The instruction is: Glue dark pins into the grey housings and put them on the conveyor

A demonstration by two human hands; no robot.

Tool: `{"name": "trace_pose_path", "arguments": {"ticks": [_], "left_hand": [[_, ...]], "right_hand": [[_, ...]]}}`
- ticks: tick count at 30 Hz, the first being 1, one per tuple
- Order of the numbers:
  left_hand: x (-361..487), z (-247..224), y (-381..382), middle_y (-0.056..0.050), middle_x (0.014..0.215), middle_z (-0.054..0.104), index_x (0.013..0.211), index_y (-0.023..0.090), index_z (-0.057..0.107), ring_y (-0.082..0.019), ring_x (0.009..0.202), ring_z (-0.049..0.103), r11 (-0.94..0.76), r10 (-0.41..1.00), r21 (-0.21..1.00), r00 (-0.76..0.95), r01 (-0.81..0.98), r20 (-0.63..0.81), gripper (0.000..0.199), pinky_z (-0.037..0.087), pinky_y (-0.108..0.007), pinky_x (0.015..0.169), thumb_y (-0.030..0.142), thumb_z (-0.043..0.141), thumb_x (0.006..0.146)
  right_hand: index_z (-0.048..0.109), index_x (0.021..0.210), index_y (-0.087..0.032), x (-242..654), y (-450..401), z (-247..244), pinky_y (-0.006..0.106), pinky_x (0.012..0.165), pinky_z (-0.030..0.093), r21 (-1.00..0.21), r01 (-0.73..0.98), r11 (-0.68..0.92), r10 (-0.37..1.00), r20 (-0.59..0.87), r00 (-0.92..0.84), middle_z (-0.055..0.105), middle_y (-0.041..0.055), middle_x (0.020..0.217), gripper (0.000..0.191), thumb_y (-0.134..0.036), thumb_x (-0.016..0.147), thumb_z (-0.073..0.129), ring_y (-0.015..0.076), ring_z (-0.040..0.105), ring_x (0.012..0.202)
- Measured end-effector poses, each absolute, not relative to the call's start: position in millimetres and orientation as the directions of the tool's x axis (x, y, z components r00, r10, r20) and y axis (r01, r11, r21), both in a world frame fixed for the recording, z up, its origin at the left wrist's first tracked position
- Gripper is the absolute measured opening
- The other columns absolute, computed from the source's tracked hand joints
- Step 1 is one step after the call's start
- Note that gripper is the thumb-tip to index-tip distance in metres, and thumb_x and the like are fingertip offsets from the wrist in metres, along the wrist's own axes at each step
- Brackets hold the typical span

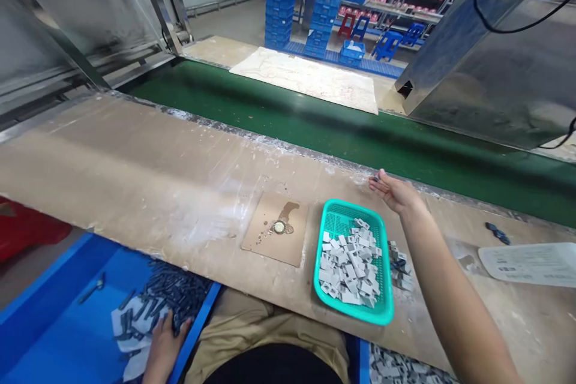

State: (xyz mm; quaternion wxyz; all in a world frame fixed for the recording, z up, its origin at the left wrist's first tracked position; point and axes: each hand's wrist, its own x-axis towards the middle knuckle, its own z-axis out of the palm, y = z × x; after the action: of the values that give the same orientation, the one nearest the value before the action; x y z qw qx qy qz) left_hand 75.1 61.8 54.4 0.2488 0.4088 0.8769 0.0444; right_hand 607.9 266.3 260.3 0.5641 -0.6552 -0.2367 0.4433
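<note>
My left hand is down in a blue bin at the lower left, its fingers closing around dark pieces at the edge of a pile of small dark plastic parts. My right hand is stretched out over the far edge of the worktable, beside the green belt. Its fingers pinch a small dark piece, too small to make out fully. Below that hand stands a turquoise basket of light grey plastic blocks. More grey and dark parts lie beside the basket, near my right forearm.
A cardboard square with a wet stain bears a small round container. Dark pieces and a white plastic sheet lie at the right. A green conveyor belt runs behind. Another bin of grey parts sits below the table edge.
</note>
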Motion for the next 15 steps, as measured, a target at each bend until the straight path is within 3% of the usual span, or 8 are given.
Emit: {"name": "trace_pose_path", "arguments": {"ticks": [3, 7, 12, 15], "left_hand": [[75, 56, 60, -0.027, 0.124, 0.055, 0.113, -0.002, 0.056, -0.035, 0.127, 0.042, 0.684, 0.705, 0.301, -0.496, 0.665, -0.506, 0.06, 0.04, -0.04, 0.101, 0.039, 0.049, 0.07], [72, 66, 64, -0.02, 0.117, 0.062, 0.11, 0.007, 0.058, -0.034, 0.122, 0.048, 0.694, 0.696, 0.31, -0.494, 0.65, -0.522, 0.049, 0.04, -0.04, 0.1, 0.037, 0.047, 0.073], [62, 68, 67, -0.02, 0.103, 0.068, 0.094, 0.013, 0.061, -0.036, 0.104, 0.061, 0.733, 0.658, 0.262, -0.555, 0.628, -0.509, 0.033, 0.047, -0.043, 0.088, 0.033, 0.04, 0.078], [54, 68, 69, -0.016, 0.086, 0.071, 0.079, 0.017, 0.06, -0.035, 0.089, 0.066, 0.751, 0.641, 0.236, -0.595, 0.616, -0.485, 0.023, 0.05, -0.042, 0.077, 0.034, 0.045, 0.076]], "right_hand": [[0.05, 0.067, -0.019, 627, 290, 252, 0.027, 0.065, 0.058, -0.945, -0.206, -0.254, 0.748, -0.327, 0.578, 0.058, 0.0026, 0.069, 0.026, -0.033, 0.078, 0.07, 0.0135, 0.063, 0.065], [0.048, 0.066, -0.02, 634, 293, 248, 0.027, 0.07, 0.057, -0.953, -0.199, -0.229, 0.717, -0.303, 0.628, 0.059, 0.0033, 0.071, 0.022, -0.026, 0.086, 0.057, 0.0133, 0.064, 0.07], [0.061, 0.075, -0.017, 620, 260, 254, 0.028, 0.076, 0.056, -0.967, -0.142, -0.212, 0.776, -0.255, 0.577, 0.065, 0.0057, 0.078, 0.006, -0.021, 0.08, 0.06, 0.014, 0.065, 0.072], [0.068, 0.084, -0.016, 600, 225, 268, 0.029, 0.072, 0.055, -0.976, -0.033, -0.217, 0.843, -0.205, 0.497, 0.068, 0.0065, 0.081, 0.015, -0.025, 0.072, 0.069, 0.0158, 0.064, 0.07]]}}
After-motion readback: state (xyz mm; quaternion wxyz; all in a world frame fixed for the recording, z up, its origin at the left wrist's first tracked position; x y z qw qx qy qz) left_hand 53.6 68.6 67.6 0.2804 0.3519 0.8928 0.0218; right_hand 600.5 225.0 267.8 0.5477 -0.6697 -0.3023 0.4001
